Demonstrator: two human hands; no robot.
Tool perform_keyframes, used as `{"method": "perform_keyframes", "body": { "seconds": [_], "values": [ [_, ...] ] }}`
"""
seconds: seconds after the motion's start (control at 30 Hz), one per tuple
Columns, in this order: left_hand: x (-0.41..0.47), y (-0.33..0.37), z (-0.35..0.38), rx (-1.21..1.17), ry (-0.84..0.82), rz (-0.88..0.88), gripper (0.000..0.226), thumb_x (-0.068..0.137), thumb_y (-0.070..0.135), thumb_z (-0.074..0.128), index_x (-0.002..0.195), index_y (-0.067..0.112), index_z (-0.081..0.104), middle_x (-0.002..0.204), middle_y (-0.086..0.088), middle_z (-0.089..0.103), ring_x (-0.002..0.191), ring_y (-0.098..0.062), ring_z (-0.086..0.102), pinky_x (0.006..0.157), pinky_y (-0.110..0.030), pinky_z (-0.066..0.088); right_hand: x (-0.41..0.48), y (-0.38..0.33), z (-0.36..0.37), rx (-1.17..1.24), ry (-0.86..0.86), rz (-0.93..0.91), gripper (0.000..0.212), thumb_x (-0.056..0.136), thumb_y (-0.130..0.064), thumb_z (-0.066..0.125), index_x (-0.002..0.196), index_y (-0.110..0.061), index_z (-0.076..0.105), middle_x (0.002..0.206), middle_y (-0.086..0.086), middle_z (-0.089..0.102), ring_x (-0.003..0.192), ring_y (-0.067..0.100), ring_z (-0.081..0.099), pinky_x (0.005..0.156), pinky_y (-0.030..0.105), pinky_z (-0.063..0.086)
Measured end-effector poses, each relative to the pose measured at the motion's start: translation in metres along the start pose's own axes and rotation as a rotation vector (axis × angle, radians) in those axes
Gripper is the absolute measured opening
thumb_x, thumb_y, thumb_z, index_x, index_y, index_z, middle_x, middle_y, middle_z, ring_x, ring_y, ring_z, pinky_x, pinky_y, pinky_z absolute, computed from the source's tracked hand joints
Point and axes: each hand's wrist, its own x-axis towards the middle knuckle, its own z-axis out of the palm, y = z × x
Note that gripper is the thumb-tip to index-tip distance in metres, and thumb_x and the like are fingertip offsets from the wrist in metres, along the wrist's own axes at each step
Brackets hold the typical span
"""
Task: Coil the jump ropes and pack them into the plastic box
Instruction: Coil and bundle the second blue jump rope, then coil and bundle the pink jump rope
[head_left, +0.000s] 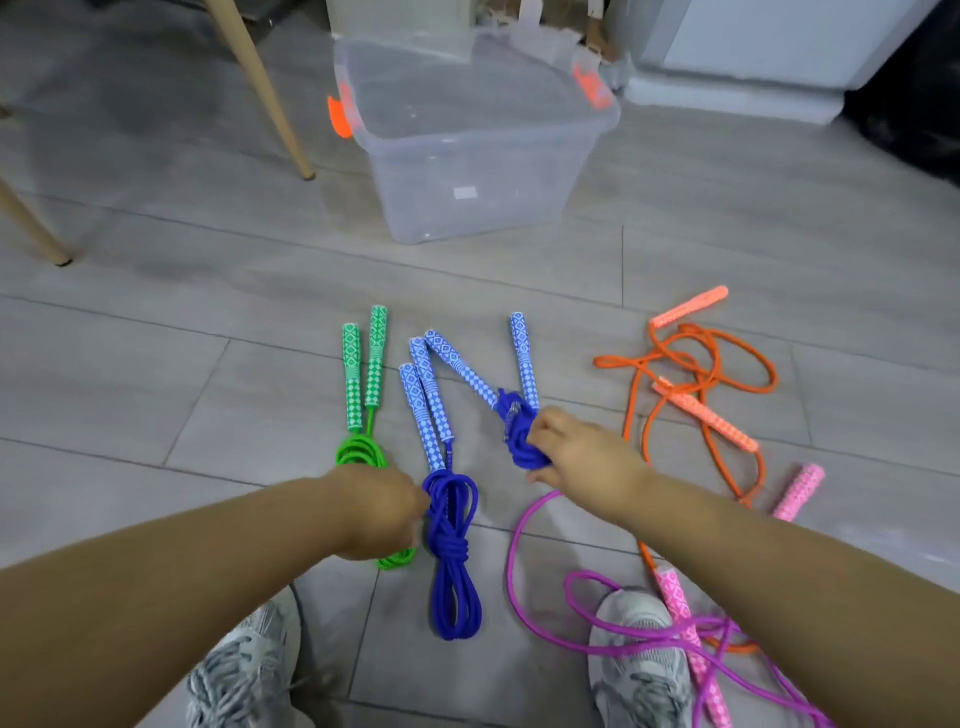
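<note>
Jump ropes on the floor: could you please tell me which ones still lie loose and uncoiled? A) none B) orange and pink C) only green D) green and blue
B: the orange rope and pink rope sprawl in loose loops, while the green rope is bundled.

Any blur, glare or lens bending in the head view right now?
Head view: light is soft and even, no harsh glare; floor tile lines curve from wide-angle distortion; the plastic box looks slightly soft; both hands, left and right, look mildly blurred.

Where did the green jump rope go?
In the head view the green jump rope lies on the floor, left of the two blue ropes, its coiled cord under the left hand.
</note>
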Motion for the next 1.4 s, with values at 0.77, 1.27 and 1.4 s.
{"method": "perform_keyframes", "body": {
  "seconds": [0.77, 1.27, 1.4],
  "values": [
    [0.085, -0.047, 0.048, 0.243, 0.128, 0.117, 0.047, 0.094, 0.020, 0.044, 0.139, 0.027, 0.034, 0.153, -0.005, 0.015, 0.133, -0.031, 0.023, 0.106, -0.040, 0.032, 0.022, -0.027, 0.094, -0.061, -0.065, -0.473, 0.028, 0.049, -0.004, 0.078, 0.074, -0.010, 0.068, 0.089, 0.010, 0.064, 0.048, 0.022, 0.052, 0.042, 0.024, 0.045],
    [0.073, -0.077, 0.027, 0.257, 0.118, 0.084, 0.039, 0.097, 0.031, 0.036, 0.135, 0.028, 0.042, 0.147, 0.004, 0.029, 0.127, -0.021, 0.038, 0.099, -0.037, 0.040, 0.043, -0.045, 0.072, -0.006, -0.378, -0.416, 0.041, 0.092, -0.010, 0.044, 0.132, -0.012, 0.041, 0.139, 0.006, 0.034, 0.111, 0.030, 0.050, 0.085, 0.039, 0.046],
    [0.074, -0.061, 0.008, 0.255, 0.189, 0.067, 0.035, 0.098, 0.038, 0.032, 0.128, 0.027, 0.046, 0.133, 0.004, 0.042, 0.122, -0.019, 0.042, 0.096, -0.032, 0.041, 0.024, -0.010, 0.057, 0.097, -0.303, -0.239, 0.027, 0.096, -0.023, 0.040, 0.118, -0.015, 0.053, 0.122, 0.006, 0.049, 0.110, 0.027, 0.051, 0.081, 0.036, 0.044]
  ]
}}
